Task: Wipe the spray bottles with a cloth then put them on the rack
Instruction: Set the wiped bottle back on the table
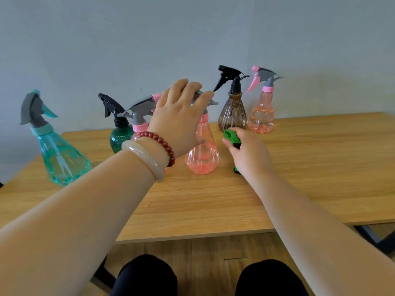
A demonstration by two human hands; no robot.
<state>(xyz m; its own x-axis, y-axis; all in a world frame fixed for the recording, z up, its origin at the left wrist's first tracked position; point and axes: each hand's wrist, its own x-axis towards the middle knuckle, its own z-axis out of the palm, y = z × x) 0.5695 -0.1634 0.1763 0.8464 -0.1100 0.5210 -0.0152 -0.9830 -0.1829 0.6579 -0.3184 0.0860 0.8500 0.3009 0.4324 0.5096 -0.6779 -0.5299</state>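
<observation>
Pink plastic, ribbed and pear-shaped: the pink bottle (203,154) stands upright near the middle of the wooden table (299,167). The left hand (179,116) lies over its sprayer head, thumb down against its shoulder. Whether that hand has truly closed on it, I cannot tell. The right hand (248,152) grips a bunched green cloth (232,136) just beside the bottle's right flank.

The bottle looks light and is steadied only at the top, so a sideways push from the cloth could tip or skid it. The left forearm also passes right in front of a second pink bottle (139,124) and a dark green bottle (119,138); a careless lift could knock either over. No rack is in view, so carrying it there would mean turning away from the table.

Deeper colour sits at the base of the pink bottle and of the waisted pink bottle (261,114) at the back. That may be a little liquid or only thicker plastic. The brown bottle (232,113) and teal bottle (64,157) show no clear fill line.
</observation>
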